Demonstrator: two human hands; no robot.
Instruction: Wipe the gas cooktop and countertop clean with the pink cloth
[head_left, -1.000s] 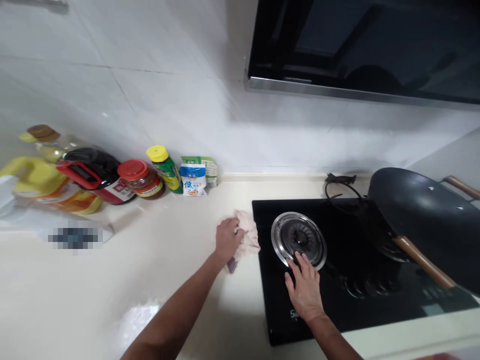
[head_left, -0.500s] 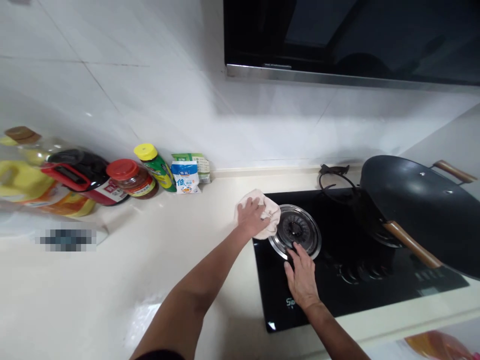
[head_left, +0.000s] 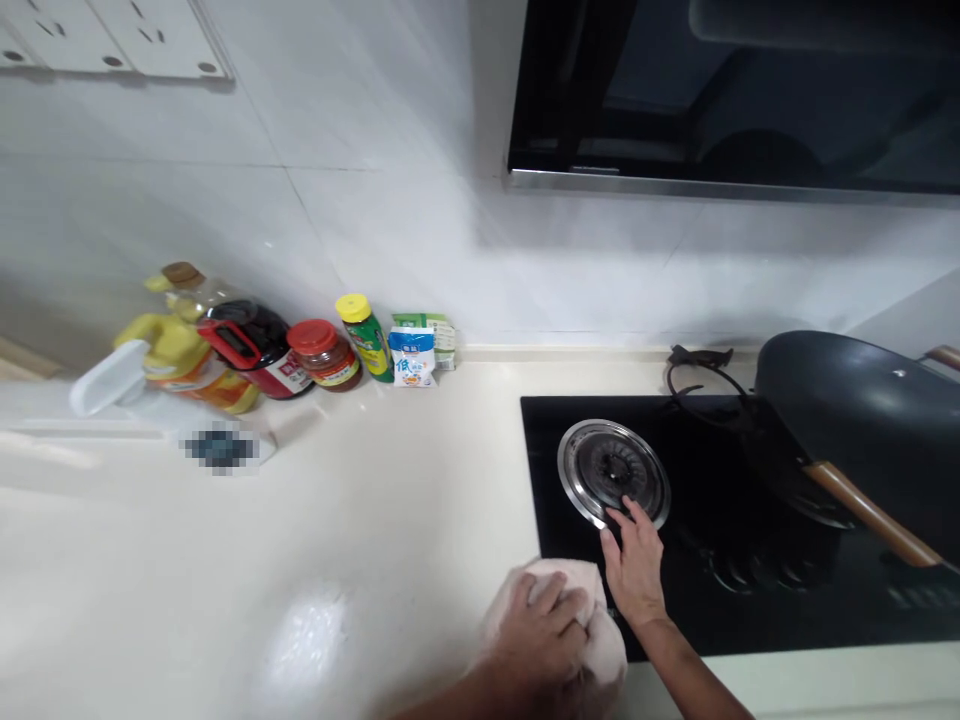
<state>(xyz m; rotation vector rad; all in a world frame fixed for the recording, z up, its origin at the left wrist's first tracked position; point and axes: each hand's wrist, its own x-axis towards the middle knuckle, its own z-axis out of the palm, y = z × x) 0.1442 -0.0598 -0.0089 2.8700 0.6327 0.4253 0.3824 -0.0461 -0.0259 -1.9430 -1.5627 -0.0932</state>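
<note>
Pressed onto a pale cloth [head_left: 606, 640], my left hand [head_left: 541, 628] has its fingers bent over the folds. The cloth lies bunched across the front left corner of the black glass cooktop [head_left: 697, 600], partly on the countertop [head_left: 390, 520]. My right hand [head_left: 636, 565] is open, fingers apart, with its fingertips at the near rim of the round metal burner [head_left: 581, 490]. Whether those fingertips touch the rim or hover just over it, I cannot tell.
A black wok [head_left: 847, 410] with wooden handles sits on the right burner. A pot support [head_left: 679, 385] lies behind it. Seasoning packets [head_left: 414, 358], a red-lidded jar [head_left: 324, 355] and several bottles line the wall at left. A dark range hood [head_left: 735, 110] hangs above.
My left hand has dragged the cloth from beside the burner's left edge toward me, to the cooktop's front corner. My right hand remains by the burner. The view has shifted left.
</note>
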